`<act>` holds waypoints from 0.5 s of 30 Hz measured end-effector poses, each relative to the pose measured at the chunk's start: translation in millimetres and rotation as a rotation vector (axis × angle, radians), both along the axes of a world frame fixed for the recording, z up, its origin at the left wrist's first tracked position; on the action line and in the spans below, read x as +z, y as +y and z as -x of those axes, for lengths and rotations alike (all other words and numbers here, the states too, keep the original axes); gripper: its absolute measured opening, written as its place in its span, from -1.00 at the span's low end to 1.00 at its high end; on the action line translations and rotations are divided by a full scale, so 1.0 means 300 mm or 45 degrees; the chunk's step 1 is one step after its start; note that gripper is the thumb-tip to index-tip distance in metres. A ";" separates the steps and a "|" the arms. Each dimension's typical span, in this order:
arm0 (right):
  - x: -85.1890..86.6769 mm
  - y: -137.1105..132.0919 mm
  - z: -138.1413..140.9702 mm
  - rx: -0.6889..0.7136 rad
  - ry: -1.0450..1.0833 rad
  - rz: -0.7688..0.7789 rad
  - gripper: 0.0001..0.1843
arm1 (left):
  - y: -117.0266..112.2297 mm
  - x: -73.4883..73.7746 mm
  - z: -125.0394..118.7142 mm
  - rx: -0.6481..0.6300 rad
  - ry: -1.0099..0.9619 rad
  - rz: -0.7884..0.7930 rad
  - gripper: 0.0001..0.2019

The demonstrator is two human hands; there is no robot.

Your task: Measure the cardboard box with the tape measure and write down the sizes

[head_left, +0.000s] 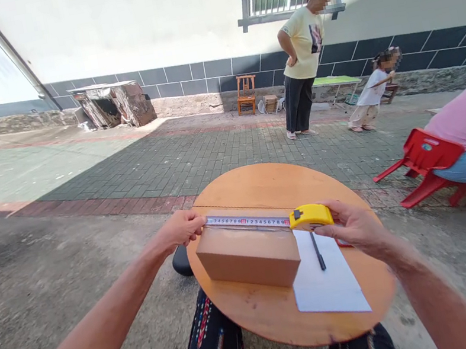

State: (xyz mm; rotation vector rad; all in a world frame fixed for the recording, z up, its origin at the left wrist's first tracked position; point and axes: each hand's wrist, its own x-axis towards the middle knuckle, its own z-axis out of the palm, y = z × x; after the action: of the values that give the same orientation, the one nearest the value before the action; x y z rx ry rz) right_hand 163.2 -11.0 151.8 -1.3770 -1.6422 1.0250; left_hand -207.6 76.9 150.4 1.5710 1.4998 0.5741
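A brown cardboard box (pixel 247 256) lies on a small round wooden table (pixel 262 187). A tape measure blade (pixel 248 222) is stretched along the box's far top edge. My left hand (pixel 182 230) pinches the blade's free end at the box's left corner. My right hand (pixel 354 225) grips the yellow tape measure case (pixel 310 216) at the box's right corner. A white sheet of paper (pixel 326 278) lies to the right of the box with a black pen (pixel 317 251) on it.
A person in a pink top sits at the right by a red plastic chair (pixel 427 161). A standing person (pixel 300 60) and a child (pixel 374 90) are on the brick paving beyond. A wooden chair (pixel 246 94) stands by the wall.
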 end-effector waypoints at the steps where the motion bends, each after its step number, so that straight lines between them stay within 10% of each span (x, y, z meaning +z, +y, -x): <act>1: -0.005 0.002 -0.002 -0.005 0.013 0.006 -0.49 | 0.000 -0.001 -0.001 0.005 -0.002 0.003 -0.72; 15: -0.036 0.040 0.062 0.084 0.167 -0.012 -0.48 | -0.019 -0.011 0.061 0.121 -0.077 0.000 -0.65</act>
State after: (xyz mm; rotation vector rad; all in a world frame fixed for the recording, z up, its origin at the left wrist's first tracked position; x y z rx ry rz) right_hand 144.6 1.0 141.1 -1.2301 -1.6020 1.1204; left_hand -225.9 71.2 147.1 1.4760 1.5349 0.6699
